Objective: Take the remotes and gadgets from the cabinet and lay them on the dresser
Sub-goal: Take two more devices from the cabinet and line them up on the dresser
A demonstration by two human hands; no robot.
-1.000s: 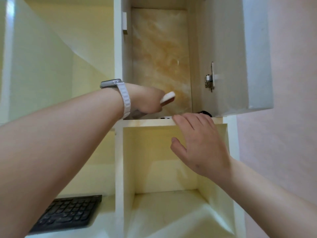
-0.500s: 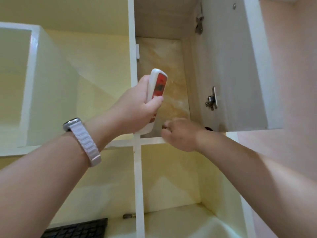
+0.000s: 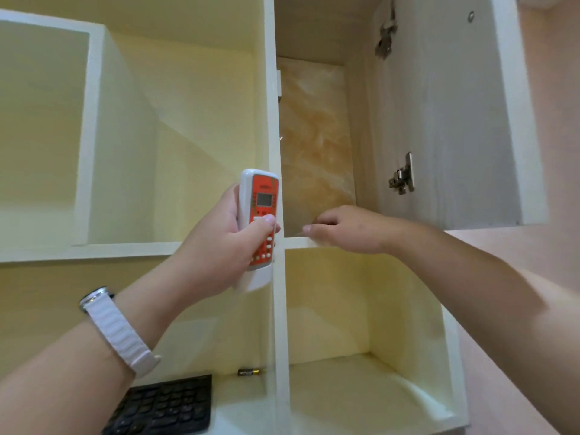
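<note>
The remote [image 3: 262,215] is clamped in the left hand [image 3: 229,243]; the right hand [image 3: 342,229], fingers curled unseen on the cabinet shelf [image 3: 298,242], could knock hidden gadgets off.

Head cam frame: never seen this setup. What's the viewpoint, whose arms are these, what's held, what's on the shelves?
There is no machine here. A person wears one wide-angle camera on the head, so you see their own two bare arms reaching up into a cabinet whose door hangs open on the right. The left hand, with a white-strapped watch on its wrist, grips a white remote with an orange face, held upright. The right hand reaches onto the shelf of the open compartment; whether it grips anything cannot be told. Lower down, a black keyboard and a small battery lie on a shelf.
</note>
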